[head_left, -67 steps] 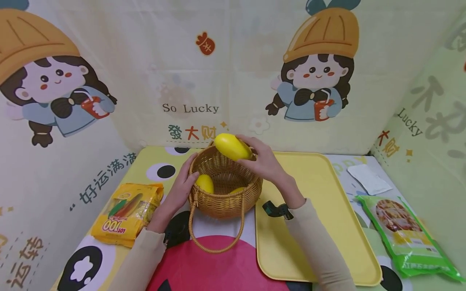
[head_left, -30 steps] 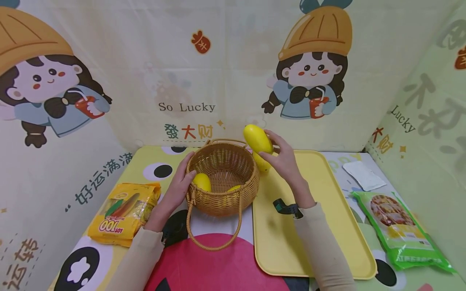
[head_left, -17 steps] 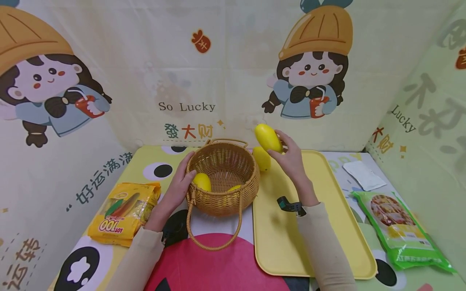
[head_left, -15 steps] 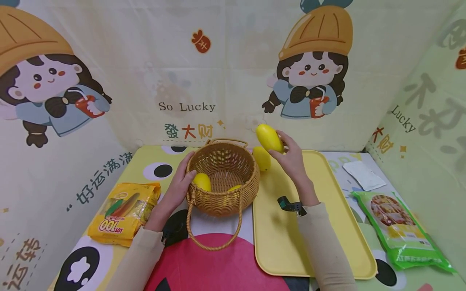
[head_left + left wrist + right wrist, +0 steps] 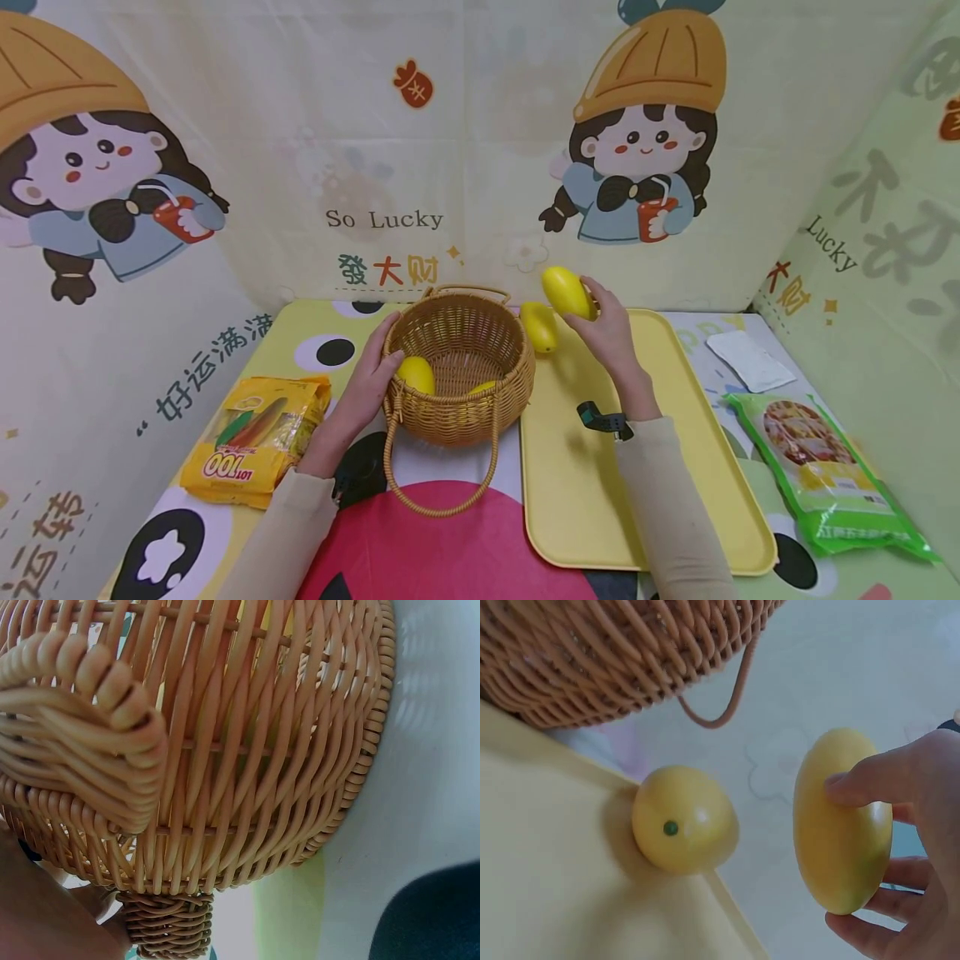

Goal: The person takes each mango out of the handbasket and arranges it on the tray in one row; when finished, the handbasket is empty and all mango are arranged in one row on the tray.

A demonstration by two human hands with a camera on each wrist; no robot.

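Yellow snack bag (image 5: 255, 442) lies on the worktop (image 5: 420, 550), off to the left. Left hand (image 5: 366, 385) grips wicker basket (image 5: 446, 421) at its left rim, thumb over the edge; reads as bracing against slide or tip. Front handle (image 5: 438, 513) hangs down, so the mouth is unobstructed. Inside: one yellow fruit (image 5: 416, 376) by the left wall, another yellow fruit (image 5: 482, 387) mostly hidden by the near rim. Third fruit (image 5: 538, 327) sits at the far left corner of yellow tray (image 5: 592, 500); tray lip probably limits rolling. Right hand (image 5: 611, 329) holds fourth fruit (image 5: 566, 292) in the air, thumb opposing fingers, presumably because it's smooth. White packet (image 5: 752, 362) and green bag (image 5: 832, 475) lie right of tray, out of the hands' way.
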